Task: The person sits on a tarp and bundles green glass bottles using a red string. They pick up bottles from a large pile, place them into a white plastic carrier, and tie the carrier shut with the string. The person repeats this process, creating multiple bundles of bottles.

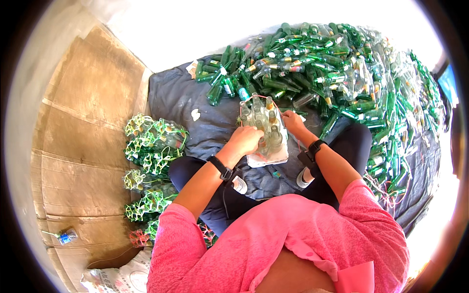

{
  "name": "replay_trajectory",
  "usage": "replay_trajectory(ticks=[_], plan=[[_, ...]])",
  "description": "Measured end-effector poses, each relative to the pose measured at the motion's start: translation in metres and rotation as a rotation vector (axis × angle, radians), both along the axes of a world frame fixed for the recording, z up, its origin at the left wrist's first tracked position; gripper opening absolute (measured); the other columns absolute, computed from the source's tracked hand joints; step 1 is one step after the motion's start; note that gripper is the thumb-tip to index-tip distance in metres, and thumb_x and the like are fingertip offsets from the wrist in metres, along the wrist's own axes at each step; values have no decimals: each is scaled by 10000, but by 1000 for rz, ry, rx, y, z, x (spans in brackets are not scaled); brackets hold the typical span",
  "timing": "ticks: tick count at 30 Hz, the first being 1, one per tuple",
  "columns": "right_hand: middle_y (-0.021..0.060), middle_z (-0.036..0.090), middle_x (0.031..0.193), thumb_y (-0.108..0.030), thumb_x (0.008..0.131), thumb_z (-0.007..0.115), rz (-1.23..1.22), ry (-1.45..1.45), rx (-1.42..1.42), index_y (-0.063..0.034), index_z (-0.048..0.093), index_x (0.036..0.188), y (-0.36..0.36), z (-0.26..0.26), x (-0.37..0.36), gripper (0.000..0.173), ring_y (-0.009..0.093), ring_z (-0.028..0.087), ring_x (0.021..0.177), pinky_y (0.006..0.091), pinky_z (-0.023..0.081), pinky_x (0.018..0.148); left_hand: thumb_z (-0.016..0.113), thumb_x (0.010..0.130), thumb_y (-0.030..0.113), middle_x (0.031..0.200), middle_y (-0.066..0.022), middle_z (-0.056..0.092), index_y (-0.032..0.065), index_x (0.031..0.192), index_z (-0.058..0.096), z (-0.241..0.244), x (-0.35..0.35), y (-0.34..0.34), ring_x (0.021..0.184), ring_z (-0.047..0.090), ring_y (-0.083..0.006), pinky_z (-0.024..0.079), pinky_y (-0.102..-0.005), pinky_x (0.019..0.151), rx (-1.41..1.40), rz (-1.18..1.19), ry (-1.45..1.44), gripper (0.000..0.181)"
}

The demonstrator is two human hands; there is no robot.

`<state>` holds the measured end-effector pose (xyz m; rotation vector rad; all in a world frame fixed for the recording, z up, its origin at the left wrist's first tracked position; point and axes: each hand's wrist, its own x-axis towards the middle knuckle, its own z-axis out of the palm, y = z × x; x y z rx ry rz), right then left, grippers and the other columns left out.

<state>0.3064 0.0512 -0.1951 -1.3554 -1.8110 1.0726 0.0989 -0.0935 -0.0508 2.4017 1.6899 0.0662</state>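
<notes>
Several clear glass bottles (275,138) stand upright in a close group on a white block (269,159) between my feet. A pink plastic cord (261,96) runs around the far side of the group, near the bottle necks. My left hand (250,140) is curled at the near left of the bottles, its fingertips hidden beside the necks; what it grips cannot be told. At the right of the group, my right hand (292,121) pinches the pink cord between thumb and fingers.
A large heap of loose green and clear bottles (329,66) spreads across the back and right on dark sheeting (205,102). Bottle bundles tied with yellow-green cord (155,163) line the left. Cardboard (84,175), a printed sack (124,274) and a small plastic bottle (67,237) lie farther left.
</notes>
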Motion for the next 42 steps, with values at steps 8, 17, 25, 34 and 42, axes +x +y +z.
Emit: replay_trajectory(ticks=[8,17,25,34,42], plan=[[180,707,945,-216,869,533,28,-182,3,-48,710,940,-7,0,8,254,366,665,924,432,509,836,738,759,170,793,-127,682,61,870,594,-29,7,11,802,685,-359,537,-475,694,59,7,-141,212],[203,709,1004,-240,888,529,20,-274,-127,-66,714,970,9,-17,13,267,404,665,966,474,519,857,747,775,200,722,-159,667,65,914,598,-28,4,13,743,686,-362,534,-470,661,62,21,-107,244],[210,697,1002,-237,911,533,103,-236,27,-58,708,968,-18,15,8,257,422,654,946,476,515,836,804,711,229,672,-144,663,68,793,639,-39,-3,12,702,694,-335,535,-441,648,170,-24,-124,245],[249,665,922,-238,941,536,84,-268,106,-11,649,945,-41,18,-6,254,465,628,892,523,493,765,764,755,236,625,-122,651,77,759,639,-46,1,11,658,686,-318,493,-423,674,201,-60,-77,202],[251,669,899,-192,934,533,34,-286,138,-23,648,918,-44,13,-10,204,468,637,865,522,496,750,672,803,174,668,-109,669,63,1181,615,-46,12,14,646,692,-271,525,-396,621,188,-120,-18,397]])
